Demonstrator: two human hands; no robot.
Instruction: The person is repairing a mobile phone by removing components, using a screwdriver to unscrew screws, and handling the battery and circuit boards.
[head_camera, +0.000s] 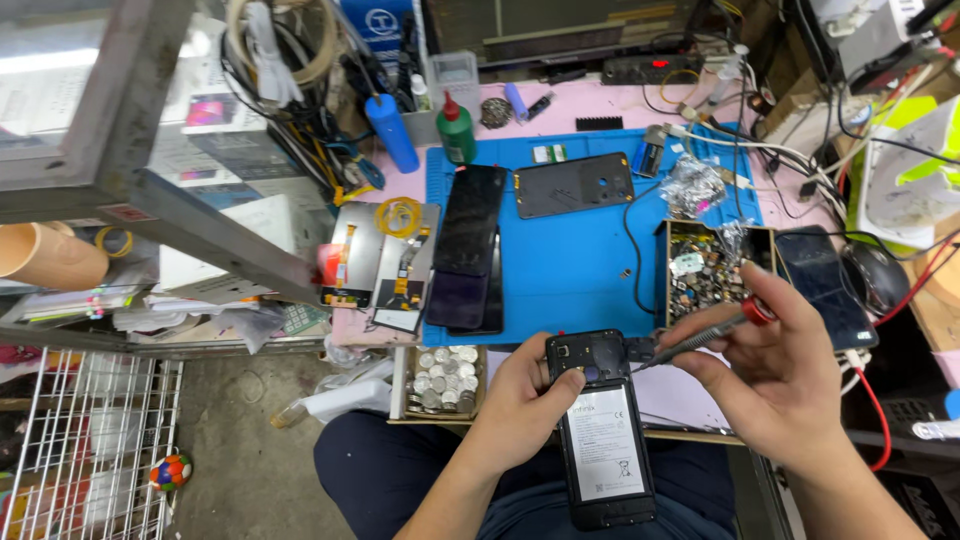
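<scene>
My left hand grips an opened black phone by its left edge, back cover off, battery with a white label showing. My right hand holds a thin screwdriver with a red cap, its tip pointing at the upper right corner of the phone. The phone sits over my lap at the front edge of the bench.
A blue work mat carries two dark phone screens and a black back cover. A box of small parts stands right of it, a tray of coins at the front. Bottles, cables, a mouse and another phone lie around.
</scene>
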